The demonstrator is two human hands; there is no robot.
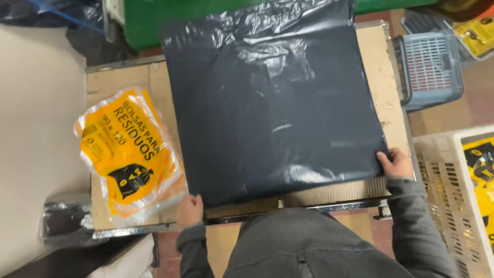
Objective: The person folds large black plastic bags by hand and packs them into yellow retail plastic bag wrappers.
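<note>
Black plastic bag stock, one flat folded sheet, lies spread over most of the table, running from the near edge away to the far edge, where it overhangs; its long axis points away from the person, tilted slightly to the right. Both hands sit at its near corners. The left hand rests at the near-left corner, fingers curled over the table edge, though I cannot tell whether they pinch the sheet. The right hand is at the near-right corner, fingers closed on the plastic's edge. So the sheet extends away from both hands, neither plainly nearer.

Left of the sheet, just beside it on the table, lies one yellow printed packet in clear wrap. To the right, off the table, stand one pale blue slatted crate and, nearer, one cream slatted crate holding more yellow packets.
</note>
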